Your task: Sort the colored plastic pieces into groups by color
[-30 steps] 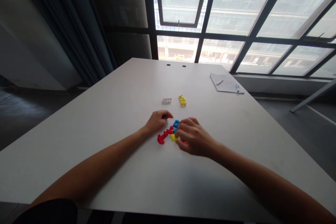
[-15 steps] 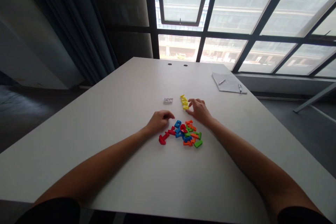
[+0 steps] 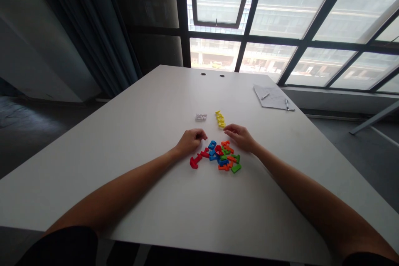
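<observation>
My left hand (image 3: 190, 140) rests on the table with its fingers loosely bent and a gap between thumb and forefinger. Nothing shows in it. Just right of it lies a loose pile of small plastic pieces, some shaped like letters: a blue ring-shaped piece (image 3: 212, 145), red pieces (image 3: 195, 161), orange pieces (image 3: 223, 167) and green pieces (image 3: 236, 168). My right hand (image 3: 240, 136) lies at the pile's far right side, fingers stretched out and holding nothing visible. Its fingertips are beside the near end of a row of yellow pieces (image 3: 220, 119).
A small group of white pieces (image 3: 201, 117) lies left of the yellow row. Farther right, a sheet of paper (image 3: 271, 96) with a pen (image 3: 265, 96) and another pen (image 3: 286, 103) lies on the white table (image 3: 149, 104). Windows stand behind it.
My right hand has drawn back slightly from the yellow row, and its fingers have lowered. The left hand stays in place, its forefinger slightly more bent. The view has shifted a little.
</observation>
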`<state>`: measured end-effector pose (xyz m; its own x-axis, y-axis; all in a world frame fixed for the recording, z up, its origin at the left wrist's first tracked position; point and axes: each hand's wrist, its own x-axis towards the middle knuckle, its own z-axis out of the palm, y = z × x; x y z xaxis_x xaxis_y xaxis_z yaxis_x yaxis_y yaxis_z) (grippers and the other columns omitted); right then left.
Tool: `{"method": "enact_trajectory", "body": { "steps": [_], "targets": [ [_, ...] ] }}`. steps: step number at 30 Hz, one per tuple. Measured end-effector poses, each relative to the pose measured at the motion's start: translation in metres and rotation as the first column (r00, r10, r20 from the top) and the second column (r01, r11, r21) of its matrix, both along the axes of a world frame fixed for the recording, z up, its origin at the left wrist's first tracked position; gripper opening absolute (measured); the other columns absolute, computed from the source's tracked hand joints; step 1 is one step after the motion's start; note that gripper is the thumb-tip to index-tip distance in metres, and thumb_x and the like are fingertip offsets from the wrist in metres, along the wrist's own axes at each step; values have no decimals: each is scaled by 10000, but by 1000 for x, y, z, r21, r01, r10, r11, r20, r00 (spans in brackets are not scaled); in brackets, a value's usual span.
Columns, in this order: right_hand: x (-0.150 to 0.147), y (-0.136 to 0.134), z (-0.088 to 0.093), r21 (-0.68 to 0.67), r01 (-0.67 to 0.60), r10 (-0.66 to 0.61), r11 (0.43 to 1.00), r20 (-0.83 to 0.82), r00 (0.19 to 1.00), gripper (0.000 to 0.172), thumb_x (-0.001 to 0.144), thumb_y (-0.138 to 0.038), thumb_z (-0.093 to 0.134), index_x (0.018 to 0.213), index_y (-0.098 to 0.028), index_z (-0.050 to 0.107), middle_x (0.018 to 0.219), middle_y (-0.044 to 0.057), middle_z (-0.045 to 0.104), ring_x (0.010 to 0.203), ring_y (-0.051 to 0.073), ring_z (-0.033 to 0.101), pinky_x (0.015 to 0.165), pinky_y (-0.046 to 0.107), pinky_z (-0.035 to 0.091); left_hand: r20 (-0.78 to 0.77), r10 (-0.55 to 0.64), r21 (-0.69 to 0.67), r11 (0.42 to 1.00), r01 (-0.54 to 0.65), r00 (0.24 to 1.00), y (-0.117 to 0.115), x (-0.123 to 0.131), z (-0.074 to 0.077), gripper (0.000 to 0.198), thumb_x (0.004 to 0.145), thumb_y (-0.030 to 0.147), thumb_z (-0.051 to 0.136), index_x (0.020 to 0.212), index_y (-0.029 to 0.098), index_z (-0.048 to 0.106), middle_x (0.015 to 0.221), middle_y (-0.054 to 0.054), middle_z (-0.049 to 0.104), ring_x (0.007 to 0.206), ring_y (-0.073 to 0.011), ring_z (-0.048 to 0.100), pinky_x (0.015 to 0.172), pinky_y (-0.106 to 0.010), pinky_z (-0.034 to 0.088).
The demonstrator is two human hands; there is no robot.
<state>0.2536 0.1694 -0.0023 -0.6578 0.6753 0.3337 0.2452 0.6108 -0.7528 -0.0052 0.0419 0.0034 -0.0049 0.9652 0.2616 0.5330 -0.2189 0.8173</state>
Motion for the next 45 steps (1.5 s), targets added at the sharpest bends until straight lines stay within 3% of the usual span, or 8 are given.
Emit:
{"method": "enact_trajectory", "body": {
  "steps": [2, 6, 9, 15, 22, 27, 32, 45],
  "targets": [
    [13, -10, 3, -65, -134, 134, 989, -4, 991, 257, 988, -413, 633, 1057, -222, 791, 1067, 79, 791, 987, 239, 732, 881, 372, 582, 28, -12, -1, 1000, 12, 1000, 0, 0, 0, 263, 645, 60, 465, 735, 173, 685, 859, -43, 778, 861, -194, 735, 740, -259, 533],
    [36, -25, 5, 7, -250, 250, 968, 18, 968, 287, 1031, -401, 606, 1166, -260, 816, 1202, 92, 791, 1176, 260, 703, 1066, 435, 541, 27, -14, -12, 1000, 14, 1000, 0, -1, -1, 231, 633, 77, 462, 713, 181, 652, 863, -46, 779, 871, -200, 738, 743, -264, 539],
    [45, -33, 2, 94, -210, 204, 973, 71, 976, 313, 1062, -400, 570, 1220, -262, 802, 1194, 102, 795, 1176, 269, 700, 1063, 459, 544, 19, -18, -13, 1000, 18, 1000, -1, -2, -1, 249, 652, 85, 470, 740, 182, 682, 855, -43, 778, 854, -198, 733, 748, -268, 542],
    [47, -41, 0, 262, 20, -36, 965, 56, 998, 272, 1053, -320, 554, 1198, -245, 772, 1120, 111, 782, 1068, 267, 716, 980, 454, 583, 0, -1, -26, 1000, 1, 1000, -1, -2, -1, 291, 657, 77, 469, 768, 177, 719, 847, -35, 775, 831, -192, 719, 753, -272, 538],
    [49, -36, 1, 373, -85, 29, 924, 154, 988, 252, 1052, -269, 556, 1200, -259, 760, 1208, 95, 780, 1149, 271, 693, 1030, 479, 550, 0, -1, -32, 999, 1, 1000, -1, -1, 1, 289, 671, 89, 482, 782, 177, 734, 847, -40, 777, 807, -186, 708, 755, -270, 546],
    [56, -10, -6, 453, 20, -113, 891, 179, 977, 215, 1019, -256, 582, 1098, -240, 781, 1142, 102, 794, 1065, 279, 701, 977, 468, 556, -6, -5, -18, 1000, 5, 1000, 1, -1, -2, 269, 712, 130, 497, 803, 180, 745, 856, -47, 782, 804, -186, 710, 751, -276, 540],
    [52, 36, -12, 413, 187, -277, 891, 170, 946, 177, 945, -211, 604, 998, -217, 773, 1008, 96, 785, 907, 251, 710, 894, 398, 565, -15, -1, -15, 1000, 1, 1000, 4, -1, -5, 273, 714, 138, 499, 811, 182, 751, 854, -45, 782, 797, -187, 707, 735, -280, 529],
    [-3, 99, -6, 289, 408, -476, 866, 228, 849, 193, 896, -196, 674, 1036, -198, 807, 979, 78, 820, 883, 230, 733, 875, 337, 542, -34, 0, -32, 999, -1, 999, 3, -1, -5, 280, 730, 116, 503, 809, 176, 765, 849, -45, 784, 772, -180, 697, 727, -272, 526]
  ]
}}
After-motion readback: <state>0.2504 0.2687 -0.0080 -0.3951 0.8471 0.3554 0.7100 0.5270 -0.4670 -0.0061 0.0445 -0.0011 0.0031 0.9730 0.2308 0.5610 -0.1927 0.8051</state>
